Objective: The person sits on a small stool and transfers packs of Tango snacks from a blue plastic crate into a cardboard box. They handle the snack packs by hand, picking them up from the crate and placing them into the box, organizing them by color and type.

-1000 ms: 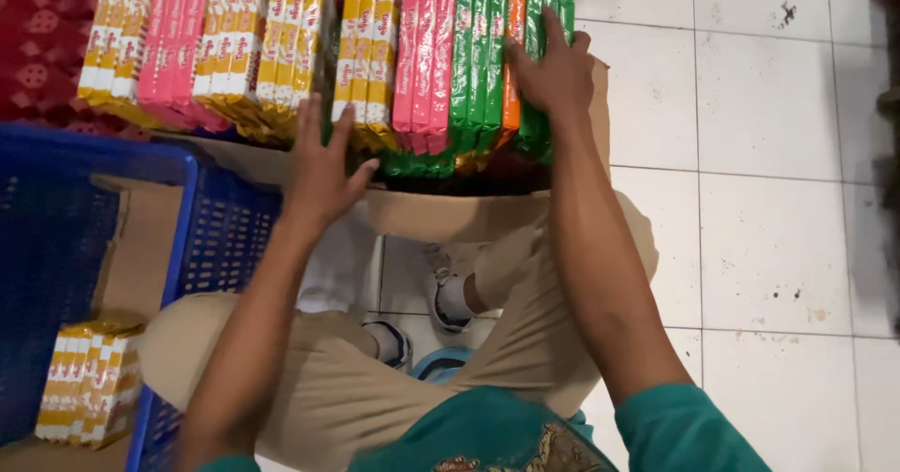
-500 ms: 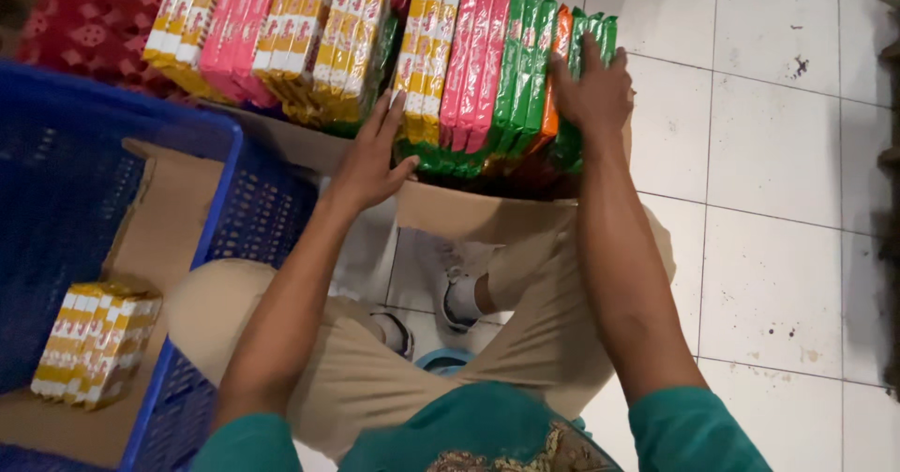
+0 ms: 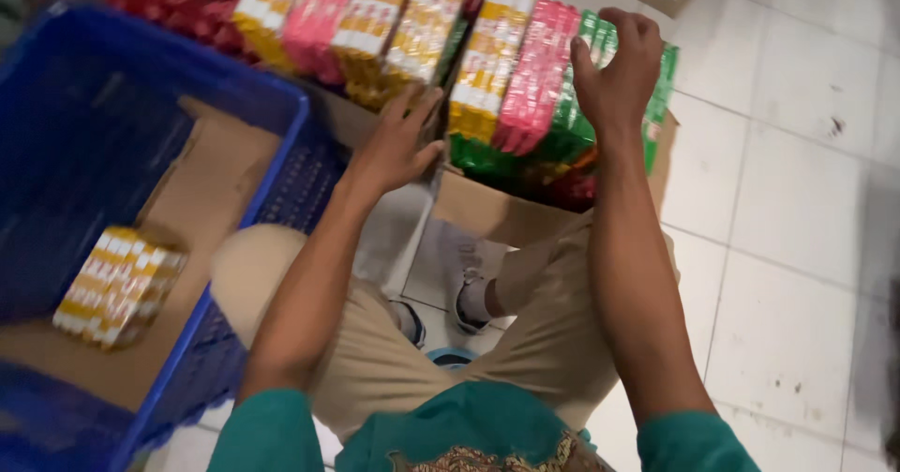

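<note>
We see the left hand [image 3: 396,144] with fingers spread open, resting against the yellow-and-white wrapped packet stacks [image 3: 487,64] standing in the open brown cardboard box [image 3: 497,214]. The right hand [image 3: 614,69] curls its fingers over the top of the green wrapped packets [image 3: 577,130] beside the pink ones [image 3: 534,78]. 1 yellow packet bundle [image 3: 117,284] lies on cardboard inside the blue plastic crate [image 3: 89,134], well apart.

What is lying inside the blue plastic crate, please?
Inside the blue crate a brown cardboard liner covers the floor, and one bundle of yellow packets lies on it. Whatever is under the liner is hidden.
</note>
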